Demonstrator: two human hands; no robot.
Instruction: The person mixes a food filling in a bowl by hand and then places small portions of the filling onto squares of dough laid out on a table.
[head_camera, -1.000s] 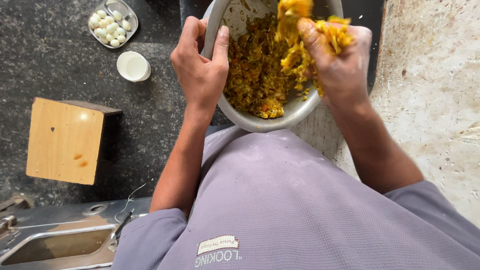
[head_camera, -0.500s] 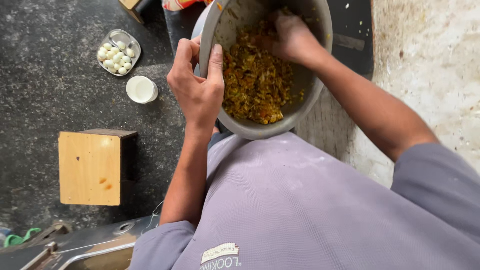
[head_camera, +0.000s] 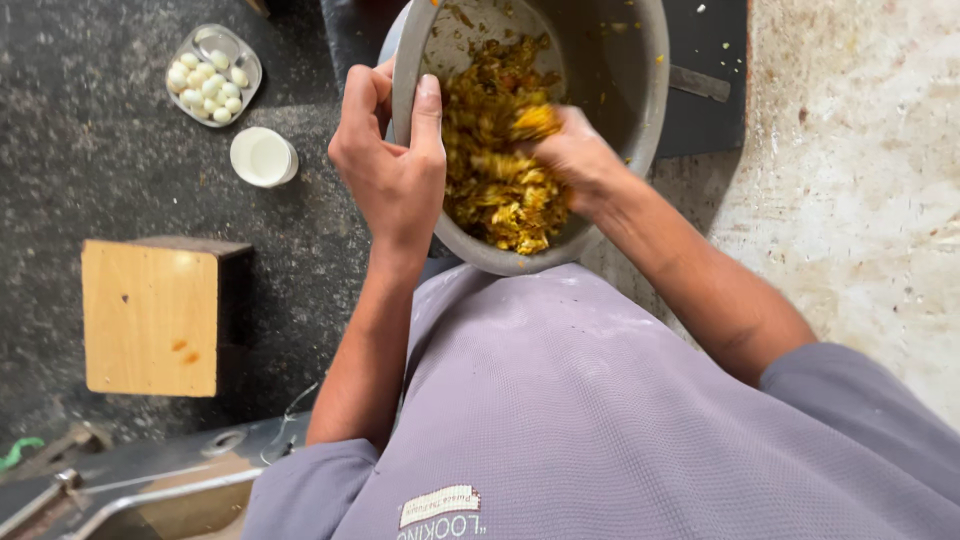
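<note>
A large grey metal bowl (head_camera: 620, 70) is tilted toward me and holds a yellow-brown chopped food mixture (head_camera: 490, 195). My left hand (head_camera: 390, 170) grips the bowl's near-left rim, thumb inside the wall. My right hand (head_camera: 570, 160) is down inside the bowl, fingers closed around a clump of the mixture and partly buried in it. My grey shirt fills the lower part of the view.
On the dark floor at the left lie a small metal tray of white peeled cloves (head_camera: 212, 74), a small white cup (head_camera: 263, 157) and a low wooden stool (head_camera: 152, 315). A metal frame (head_camera: 150, 480) runs along the bottom left. Pale rough flooring (head_camera: 860, 180) lies to the right.
My right hand came down from above the rim, where it held up a handful, into the bowl and moved toward the near side. The left hand kept its grip on the rim.
</note>
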